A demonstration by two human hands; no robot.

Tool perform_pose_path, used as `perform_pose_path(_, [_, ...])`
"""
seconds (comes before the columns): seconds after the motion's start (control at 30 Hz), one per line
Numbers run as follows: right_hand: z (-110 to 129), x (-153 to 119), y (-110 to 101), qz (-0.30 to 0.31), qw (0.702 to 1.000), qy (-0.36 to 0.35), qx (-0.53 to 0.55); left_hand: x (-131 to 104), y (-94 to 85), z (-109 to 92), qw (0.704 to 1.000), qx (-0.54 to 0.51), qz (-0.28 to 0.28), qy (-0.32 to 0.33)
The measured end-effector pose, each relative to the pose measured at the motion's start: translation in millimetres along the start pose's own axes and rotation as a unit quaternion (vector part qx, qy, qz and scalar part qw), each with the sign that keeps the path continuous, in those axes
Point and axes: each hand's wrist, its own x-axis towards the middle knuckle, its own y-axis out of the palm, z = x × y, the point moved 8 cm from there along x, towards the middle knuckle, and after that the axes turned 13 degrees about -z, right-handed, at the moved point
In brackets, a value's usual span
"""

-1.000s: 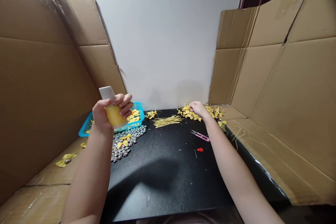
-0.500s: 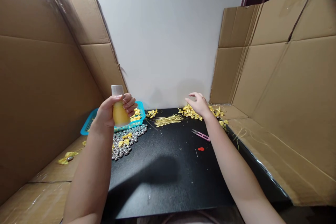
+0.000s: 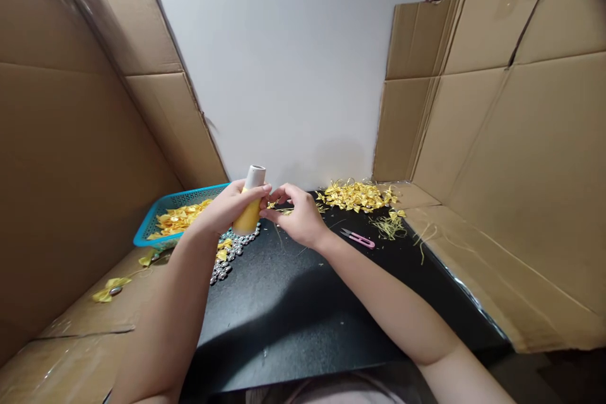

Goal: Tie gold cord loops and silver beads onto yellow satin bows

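Yellow cone (image 3: 246, 219) with a white top (image 3: 256, 175), slightly tilted above the black table (image 3: 269, 284), the left hand (image 3: 226, 207) closed around it. The right hand (image 3: 303, 219), over the pile of yellow bows (image 3: 355, 196) half a second earlier, has come across beside the cone. Its thumb and fingers are narrowed near the left fingertips; whether they grip anything cannot be told. Both hands thus appear, by judgement, to work together at the cone. At left: blue basket (image 3: 161, 242) of yellow pieces (image 3: 182, 218), and silver beads (image 3: 235, 254). At right: pink-handled snips (image 3: 362, 240), loose thread (image 3: 389, 227) and the bows. Cardboard panels (image 3: 521, 158) flank both sides; a pale wall (image 3: 284, 63) stands behind.
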Motion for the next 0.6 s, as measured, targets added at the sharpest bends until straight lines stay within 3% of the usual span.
perform_pose_path(0.2, [6, 4, -5, 0.014, 0.999, -0.022, 0.021, -3, 0.9, -4, 1.0, 0.007, 0.025, 0.016])
perform_pose_path(0.4, [2, 0, 3, 0.022, 0.998, 0.032, 0.046, -8, 0.9, -10, 0.999, 0.037, 0.001, 0.039])
perform_pose_path(0.5, [-1, 3, 9, 0.119, 0.983, 0.084, 0.116, -9, 2.4, -12, 0.997, 0.054, 0.011, 0.053])
perform_pose_path(0.6, [4, 2, 3, 0.252, 0.939, 0.137, 0.19, -9, 1.1, -11, 0.995, 0.084, 0.012, 0.05])
